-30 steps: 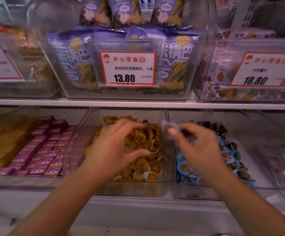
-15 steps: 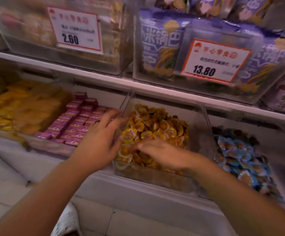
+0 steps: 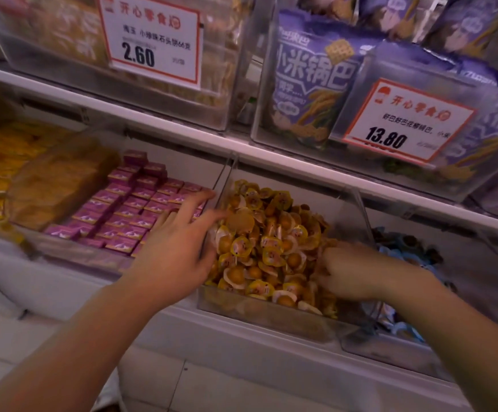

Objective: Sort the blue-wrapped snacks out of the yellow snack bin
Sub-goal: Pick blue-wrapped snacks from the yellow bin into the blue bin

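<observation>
Two hands down in one clear plastic bin heaped with yellow-wrapped round snacks (image 3: 271, 248), at the middle of the view. Left hand (image 3: 179, 251) at the bin's 9 o'clock wall, fingers spread and straight, tips reaching over the rim onto the pile, most likely bracing the bin and fanning the top layer aside. Right hand (image 3: 351, 272) at the 4 o'clock corner, fingers curled down among the wrappers as if digging for a stray; whether pinching anything or not, cannot tell, since fingertips sit buried and blurred. No blue wrapper visible among the yellow on top, so any remaining strays probably deeper down.

Blue-wrapped snacks (image 3: 402, 251) heaped in the neighbouring clear bin at 3 o'clock, partly hidden behind the right forearm, a handy drop spot just beside the working hand.

At 9 o'clock, neat rows of small pink-purple boxed sweets (image 3: 129, 209) in an open tray, with orange-yellow packets (image 3: 4, 165) beyond at the far left edge. All lower bins tilted forward on a white shelf ledge (image 3: 242, 337) for easy reach. Above, at 12 o'clock, a white shelf board (image 3: 164, 126) carrying clear bins with red-bordered price cards: 2.60 (image 3: 149, 40) at 11 o'clock, 13.80 (image 3: 405, 123) at 2 o'clock in front of purple printed snack bags (image 3: 310, 84). Pale tiled floor (image 3: 212, 388) at 6 o'clock. Dim, warm shop lighting throughout.
</observation>
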The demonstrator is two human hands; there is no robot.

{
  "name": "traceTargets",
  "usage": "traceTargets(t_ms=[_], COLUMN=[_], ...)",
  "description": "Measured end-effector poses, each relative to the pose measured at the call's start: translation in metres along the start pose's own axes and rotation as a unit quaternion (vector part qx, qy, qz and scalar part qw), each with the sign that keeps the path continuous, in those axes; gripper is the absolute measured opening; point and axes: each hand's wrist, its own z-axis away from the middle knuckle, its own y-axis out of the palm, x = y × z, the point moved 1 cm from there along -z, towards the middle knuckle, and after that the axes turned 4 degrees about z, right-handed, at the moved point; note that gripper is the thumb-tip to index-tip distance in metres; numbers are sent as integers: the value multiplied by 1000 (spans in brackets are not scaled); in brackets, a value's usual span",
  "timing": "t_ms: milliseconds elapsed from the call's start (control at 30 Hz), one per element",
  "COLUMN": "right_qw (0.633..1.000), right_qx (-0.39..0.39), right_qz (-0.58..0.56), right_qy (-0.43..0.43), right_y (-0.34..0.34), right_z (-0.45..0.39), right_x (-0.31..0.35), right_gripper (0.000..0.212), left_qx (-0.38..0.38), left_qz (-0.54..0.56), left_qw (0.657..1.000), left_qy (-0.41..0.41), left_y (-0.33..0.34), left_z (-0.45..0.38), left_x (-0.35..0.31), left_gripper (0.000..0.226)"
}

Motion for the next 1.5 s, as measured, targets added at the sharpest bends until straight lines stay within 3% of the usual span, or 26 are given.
traceTargets(t_ms=[67, 167, 233, 333, 467, 633, 700, 800, 833, 1000, 1200, 1367, 1433, 1500], right_qw=[998, 967, 949, 968, 979, 991, 991, 951, 941, 949, 966, 945, 924, 889], right_qx=[-66, -204, -150, -31, -35, 13, -34, -229, -256, -108, -84, -29, -44, -115], right_qz=[-12, -116, -213, -181, -100, -108, -128, -204, -214, -277, -243, -311, -371, -442], right_qy=[-4, -104, -177, -173, -172, -76, -28, 29, 49, 109, -11, -98, -78, -11], right_y=[-2, 2, 8, 30, 36, 20, 11, 3, 2, 18, 23, 34, 31, 22], right_z=[-3, -20, -34, -43, -25, -17, -26, -54, -67, -119, -59, -5, -4, -13], right_x=[6, 29, 49, 56, 23, 1, -4, -9, -9, 11, 42, 42, 34, 25], right_gripper=[22, 29, 37, 43, 38, 46, 40, 36, 40, 81, 91, 61, 42, 31], left_qx=[-13, -26, -37, -43, -34, -18, -17, -22, -25, -49, -49, -46, -46, -44], left_qz=[7, 11, 9, 16, 8, 30, 39, 51, 57, 81, 83, 69, 68, 66], left_qw=[1000, 1000, 999, 999, 999, 999, 999, 998, 998, 995, 995, 996, 996, 997], left_qy=[-5, -10, -16, -19, -12, -11, -11, -16, -17, -18, -19, -20, -23, -25], left_y=[0, 1, 3, 4, 1, 0, 1, 4, 5, 7, 7, 8, 8, 9], left_z=[-1, -5, -6, -7, -9, -12, -13, -16, -17, -17, -18, -19, -19, -19], left_x=[-3, -7, -10, -12, -8, -5, -5, -5, -5, -7, -8, -8, -8, -8], left_gripper=[53, 54, 54, 52, 52, 53, 54, 53, 51, 48, 50, 50, 49, 49])
